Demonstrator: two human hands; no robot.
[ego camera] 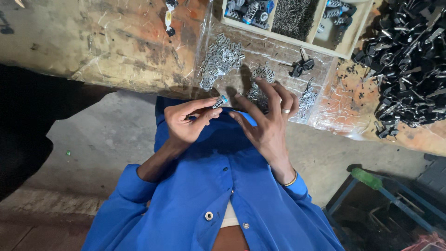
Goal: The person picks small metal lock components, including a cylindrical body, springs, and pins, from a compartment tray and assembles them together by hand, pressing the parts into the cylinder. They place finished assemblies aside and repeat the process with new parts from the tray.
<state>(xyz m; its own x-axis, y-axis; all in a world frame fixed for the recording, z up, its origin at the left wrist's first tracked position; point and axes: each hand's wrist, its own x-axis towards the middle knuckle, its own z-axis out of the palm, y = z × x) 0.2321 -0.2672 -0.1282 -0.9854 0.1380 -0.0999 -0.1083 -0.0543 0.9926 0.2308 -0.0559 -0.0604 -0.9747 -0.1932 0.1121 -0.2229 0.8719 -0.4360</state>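
Observation:
My left hand pinches a small cylinder part with a blue end between thumb and fingers, just below the worn wooden bench edge. My right hand, with a ring on one finger, has its fingers spread and reaches onto a pile of small silver metal pieces lying on a clear plastic sheet. Another heap of silver pieces lies further up the sheet. My blue shirt fills the lower middle.
A divided wooden tray at the top holds blue-black parts and thin dark pins. A large heap of black keys lies at right, two keys by the sheet. A blue metal frame stands on the floor at lower right.

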